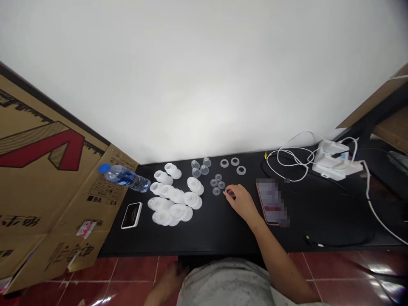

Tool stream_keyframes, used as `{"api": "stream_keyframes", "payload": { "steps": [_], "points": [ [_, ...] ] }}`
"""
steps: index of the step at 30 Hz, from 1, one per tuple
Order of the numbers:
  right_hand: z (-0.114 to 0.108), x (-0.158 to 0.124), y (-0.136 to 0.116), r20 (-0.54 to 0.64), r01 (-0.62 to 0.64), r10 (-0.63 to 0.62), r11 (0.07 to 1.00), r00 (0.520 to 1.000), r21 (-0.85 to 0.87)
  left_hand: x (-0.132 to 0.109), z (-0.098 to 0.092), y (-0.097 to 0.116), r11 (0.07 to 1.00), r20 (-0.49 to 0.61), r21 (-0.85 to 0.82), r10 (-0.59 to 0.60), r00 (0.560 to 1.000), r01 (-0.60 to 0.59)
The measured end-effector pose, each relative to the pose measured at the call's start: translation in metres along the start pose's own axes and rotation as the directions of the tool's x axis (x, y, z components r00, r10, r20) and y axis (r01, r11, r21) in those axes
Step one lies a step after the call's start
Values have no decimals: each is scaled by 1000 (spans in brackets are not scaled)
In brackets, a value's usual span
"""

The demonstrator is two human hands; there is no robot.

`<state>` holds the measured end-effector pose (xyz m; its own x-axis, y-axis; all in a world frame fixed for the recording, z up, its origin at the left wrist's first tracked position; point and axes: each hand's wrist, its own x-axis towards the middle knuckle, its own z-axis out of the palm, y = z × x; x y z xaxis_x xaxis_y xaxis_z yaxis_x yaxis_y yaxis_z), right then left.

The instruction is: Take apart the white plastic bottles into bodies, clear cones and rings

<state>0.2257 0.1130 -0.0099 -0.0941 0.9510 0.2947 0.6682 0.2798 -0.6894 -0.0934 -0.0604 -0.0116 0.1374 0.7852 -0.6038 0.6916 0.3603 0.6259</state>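
Note:
My right hand (239, 199) reaches over the black table (204, 238), fingertips pinched together at a small clear ring, right beside a cluster of small clear round parts (217, 183). Several white funnel-shaped plastic pieces (174, 196) lie heaped to the left of it. Small clear cups (200, 167) and three clear rings (235, 165) sit further back. My left hand (165, 282) hangs low below the table edge, blurred, so its fingers are unreadable.
A phone (272, 202) lies just right of my right hand. A white power strip with white cables (333, 160) sits at the back right. A water bottle (125, 177), a small white device (131, 215) and a large cardboard box (47, 187) are on the left.

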Motion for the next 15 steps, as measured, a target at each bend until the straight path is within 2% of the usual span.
{"api": "stream_keyframes", "payload": {
  "steps": [2, 3, 4, 5, 6, 7, 8, 10, 12, 13, 14, 15],
  "points": [
    [1, -1, -1, 25, -3, 3, 1000, 1000, 3, -8, -5, 16, 992, 107, -109, 67, 992, -55],
    [2, -2, -2, 46, -2, 1, 1000, 999, 11, -8, -7, 29, 973, 175, -205, 145, 974, -108],
    [2, -2, -4, 70, 2, -3, 1000, 998, 26, -5, -8, 45, 943, 186, -293, 218, 958, -157],
    [3, -2, -5, 91, 7, -11, 999, 996, 50, 2, -8, 64, 908, 157, -361, 283, 946, -211],
    [3, -2, -6, 108, 13, -22, 996, 994, 85, 12, -7, 84, 871, 80, -397, 349, 934, -291],
    [3, -2, -8, 114, 16, -31, 992, 993, 128, 25, -5, 104, 838, -46, -378, 407, 912, -393],
    [2, -1, -9, 104, 16, -35, 985, 994, 173, 39, -2, 122, 818, -185, -297, 457, 870, -493],
    [0, 1, -9, 47, 6, -19, 967, 999, 254, 69, 3, 152, 780, -366, -28, 574, 733, -625],
    [-2, 3, -7, -39, -25, 38, 951, 999, 308, 95, 8, 167, 711, -446, 150, 669, 595, -687],
    [-3, 4, -5, -82, -42, 71, 947, 994, 318, 104, 10, 170, 685, -466, 203, 696, 546, -700],
    [-4, 4, -3, -119, -55, 97, 948, 988, 314, 112, 12, 170, 666, -475, 238, 715, 514, -707],
    [-4, 5, -1, -148, -64, 113, 952, 983, 299, 117, 14, 168, 659, -476, 263, 724, 499, -705]
  ]
}}
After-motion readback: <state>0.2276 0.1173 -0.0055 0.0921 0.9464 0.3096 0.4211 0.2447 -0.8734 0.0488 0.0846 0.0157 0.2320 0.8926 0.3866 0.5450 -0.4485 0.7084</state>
